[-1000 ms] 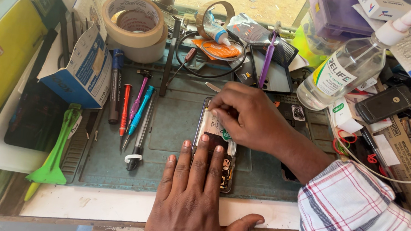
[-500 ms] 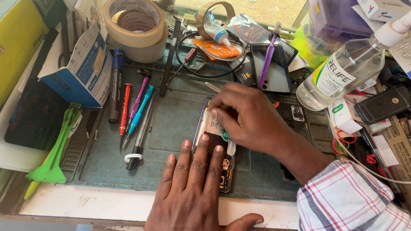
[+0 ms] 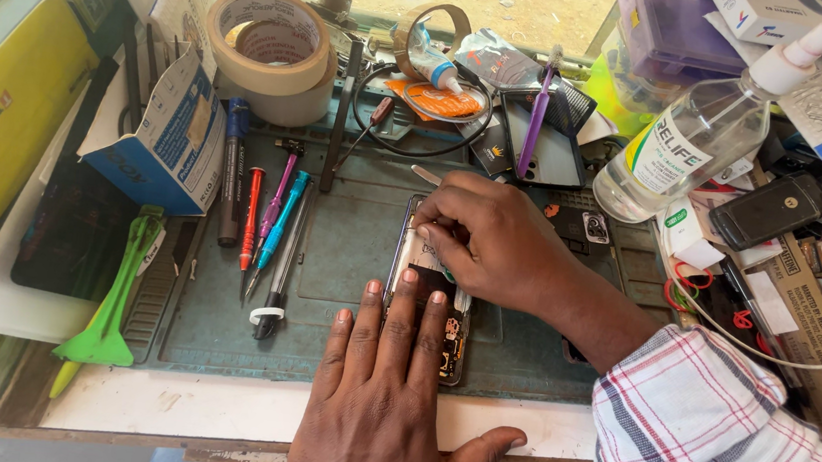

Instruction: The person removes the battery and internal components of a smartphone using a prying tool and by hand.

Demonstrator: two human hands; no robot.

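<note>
Opened phone lies lengthwise near the middle of the grey-green work mat, insides facing up; both hands are on it. Left hand lies flat, palm down, fingers straight and close together, pressing the lower half of the phone; fingers released, grasping nothing; thumb spread out over the white table edge. Right hand comes in from the right, plaid sleeve at the wrist; fingers curled and pinched together at the upper part of the phone; a thin metal tool sticks out past the knuckles, cannot tell if the fingers grip it.

Left of the phone on the mat: red screwdriver, pink screwdriver, blue screwdriver, black marker, lying side by side, roughly parallel; green plastic pry tool at the mat's left edge. Behind them: 2 rolls of tape stacked, blue-white carton tilted just beside. Far edge of mat: purple brush, small glue tube, black cable loop. Right of the hands: clear spray bottle lying tilted, black phone just beside it, well apart from the opened phone. Yellow box along the left side.
</note>
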